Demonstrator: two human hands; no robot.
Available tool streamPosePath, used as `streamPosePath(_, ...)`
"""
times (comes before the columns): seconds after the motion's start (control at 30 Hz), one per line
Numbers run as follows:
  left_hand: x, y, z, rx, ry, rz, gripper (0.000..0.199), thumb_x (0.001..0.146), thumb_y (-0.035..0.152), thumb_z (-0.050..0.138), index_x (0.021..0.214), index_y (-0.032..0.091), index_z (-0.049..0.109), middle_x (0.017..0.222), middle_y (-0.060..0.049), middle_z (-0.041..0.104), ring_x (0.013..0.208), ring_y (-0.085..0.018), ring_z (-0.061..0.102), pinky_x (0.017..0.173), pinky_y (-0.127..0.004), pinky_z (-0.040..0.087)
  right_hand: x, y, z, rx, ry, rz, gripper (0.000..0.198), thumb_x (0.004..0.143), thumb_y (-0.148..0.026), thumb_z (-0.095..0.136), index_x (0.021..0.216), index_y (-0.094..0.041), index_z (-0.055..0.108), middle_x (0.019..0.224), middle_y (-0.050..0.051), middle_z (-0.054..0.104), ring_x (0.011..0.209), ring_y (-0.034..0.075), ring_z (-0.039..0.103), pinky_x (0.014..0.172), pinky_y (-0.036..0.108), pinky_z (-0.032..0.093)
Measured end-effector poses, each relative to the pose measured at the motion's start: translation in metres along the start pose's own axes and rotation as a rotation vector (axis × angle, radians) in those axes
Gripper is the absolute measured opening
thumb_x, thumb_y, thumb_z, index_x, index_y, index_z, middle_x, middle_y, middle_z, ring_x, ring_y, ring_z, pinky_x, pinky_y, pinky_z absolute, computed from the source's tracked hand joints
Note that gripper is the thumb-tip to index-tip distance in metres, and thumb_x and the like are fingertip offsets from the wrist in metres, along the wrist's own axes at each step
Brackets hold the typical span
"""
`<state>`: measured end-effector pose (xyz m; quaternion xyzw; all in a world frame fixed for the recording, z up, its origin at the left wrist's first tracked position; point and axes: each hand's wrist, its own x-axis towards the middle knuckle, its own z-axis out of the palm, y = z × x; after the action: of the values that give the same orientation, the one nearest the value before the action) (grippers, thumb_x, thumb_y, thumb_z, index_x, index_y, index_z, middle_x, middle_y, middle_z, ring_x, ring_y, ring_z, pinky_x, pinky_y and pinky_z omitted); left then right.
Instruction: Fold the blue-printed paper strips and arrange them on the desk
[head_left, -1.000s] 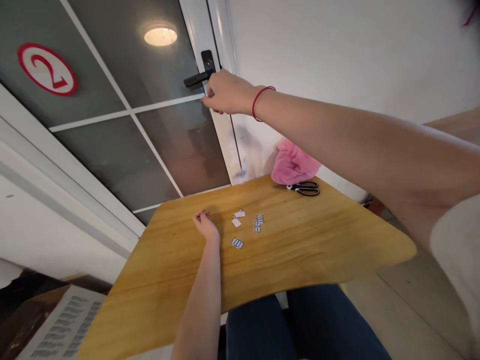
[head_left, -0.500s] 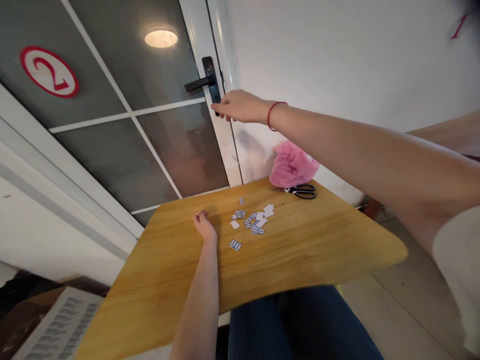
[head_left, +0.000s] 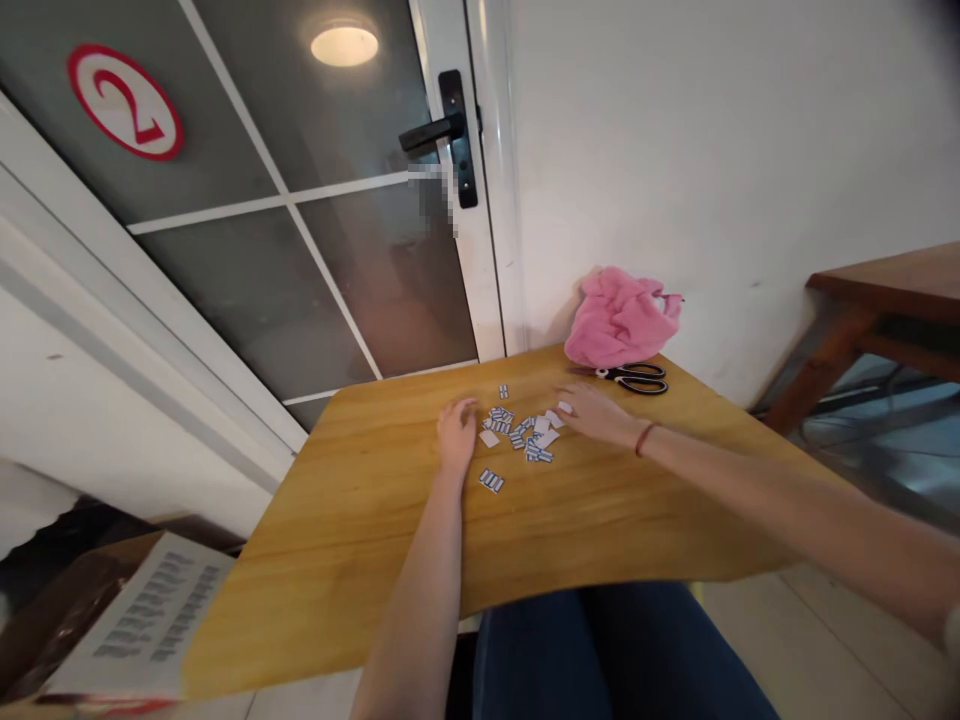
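Small paper cards with blue stripes (head_left: 538,452) lie in a loose heap on the wooden table (head_left: 360,520), with blank white pieces (head_left: 548,438) among them. My left hand (head_left: 456,432) rests on the wood just left of the heap, fingers loosely bent and apart, holding nothing that I can see. From the right, my right hand (head_left: 596,412) reaches over the white pieces at the heap's edge, fingers stretched out. A red string is round that wrist. One striped card (head_left: 492,481) lies nearer me, and another (head_left: 503,391) lies farther off.
Black-handled scissors (head_left: 637,377) lie at the table's far right, against a crumpled pink cloth (head_left: 622,318). Behind the table stands a glazed door with a black handle (head_left: 457,135). A box with a printed sheet (head_left: 150,610) is at lower left, a brown table (head_left: 885,290) at right.
My right hand has come down from beside the door handle to the paper pieces. My left hand has shifted closer to the heap. The view has moved slightly.
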<state>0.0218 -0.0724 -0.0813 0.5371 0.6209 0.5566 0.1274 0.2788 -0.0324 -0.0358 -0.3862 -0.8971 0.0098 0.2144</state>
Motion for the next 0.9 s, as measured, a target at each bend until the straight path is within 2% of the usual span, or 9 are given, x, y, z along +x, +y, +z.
streamPosePath(0.07,-0.006,0.005,0.004,0.091,-0.101,0.02,0.017,0.074,0.027,0.065,0.091,0.028,0.069,0.102,-0.003,0.063,0.109,-0.024,0.05,0.101,-0.042,0.032,-0.011,0.007,0.023,0.017,0.032,0.063,0.035,0.088,-0.032,0.048,0.114,-0.014,0.063,0.128,0.013,0.057,0.12,0.027,0.051,0.106,0.046,0.036)
streamPosePath(0.13,-0.009,0.006,0.007,0.166,-0.159,0.01,0.023,0.068,0.034,0.072,0.09,0.028,0.069,0.102,-0.005,0.061,0.111,-0.029,0.046,0.1,-0.047,0.03,-0.014,0.011,0.034,0.108,0.124,0.124,0.035,0.089,-0.034,0.045,0.113,-0.015,0.062,0.124,0.013,0.059,0.119,0.026,0.051,0.106,0.046,0.036)
streamPosePath(0.23,-0.009,0.005,0.01,0.223,-0.226,-0.009,0.023,0.061,0.033,0.078,0.082,0.026,0.069,0.098,-0.007,0.058,0.109,-0.032,0.045,0.098,-0.05,0.029,-0.014,0.014,0.035,0.242,0.283,0.176,0.029,0.089,-0.031,0.044,0.104,-0.016,0.064,0.109,0.012,0.064,0.109,0.024,0.056,0.099,0.043,0.042)
streamPosePath(0.43,-0.003,0.004,0.008,0.119,-0.255,-0.029,0.019,0.057,0.021,0.08,0.067,0.021,0.064,0.084,-0.005,0.059,0.098,-0.026,0.05,0.095,-0.042,0.032,-0.016,0.015,0.032,0.308,0.342,0.186,0.017,0.085,-0.024,0.048,0.092,-0.017,0.062,0.095,0.009,0.064,0.096,0.022,0.057,0.089,0.04,0.045)
streamPosePath(0.5,-0.002,0.004,0.006,0.023,-0.245,-0.044,0.015,0.062,0.022,0.076,0.067,0.02,0.061,0.078,-0.003,0.059,0.087,-0.021,0.052,0.089,-0.036,0.037,-0.017,0.011,0.032,0.236,0.314,0.163,0.017,0.086,-0.023,0.048,0.093,-0.016,0.062,0.096,0.009,0.064,0.096,0.022,0.056,0.087,0.039,0.043)
streamPosePath(0.57,-0.003,0.003,0.004,-0.095,-0.235,-0.07,0.014,0.07,0.03,0.07,0.073,0.019,0.062,0.074,-0.001,0.06,0.076,-0.017,0.054,0.078,-0.03,0.041,-0.017,0.005,0.031,0.142,0.223,0.082,0.018,0.087,-0.024,0.048,0.096,-0.015,0.062,0.097,0.009,0.064,0.096,0.023,0.055,0.086,0.038,0.041)
streamPosePath(0.7,-0.005,0.002,0.002,-0.296,-0.262,-0.123,0.032,0.074,0.047,0.063,0.085,0.017,0.065,0.074,-0.002,0.064,0.067,-0.015,0.056,0.066,-0.027,0.044,-0.014,-0.009,0.034,0.043,0.104,-0.116,0.021,0.09,-0.026,0.047,0.1,-0.016,0.063,0.098,0.008,0.065,0.096,0.021,0.054,0.089,0.037,0.035)
streamPosePath(0.8,-0.006,0.002,0.002,-0.387,-0.331,-0.129,0.036,0.076,0.049,0.061,0.088,0.015,0.068,0.071,-0.003,0.064,0.064,-0.014,0.055,0.064,-0.026,0.044,-0.008,-0.017,0.039,0.027,0.084,-0.161,0.021,0.09,-0.026,0.046,0.1,-0.017,0.063,0.098,0.007,0.064,0.096,0.02,0.053,0.089,0.036,0.032)
streamPosePath(0.9,-0.006,0.003,0.003,-0.416,-0.327,-0.113,0.031,0.078,0.045,0.062,0.088,0.016,0.067,0.067,-0.001,0.061,0.059,-0.013,0.051,0.059,-0.025,0.042,-0.001,-0.021,0.043,0.038,0.047,-0.156,0.025,0.092,-0.03,0.045,0.105,-0.019,0.063,0.101,0.008,0.063,0.098,0.021,0.05,0.088,0.037,0.032)
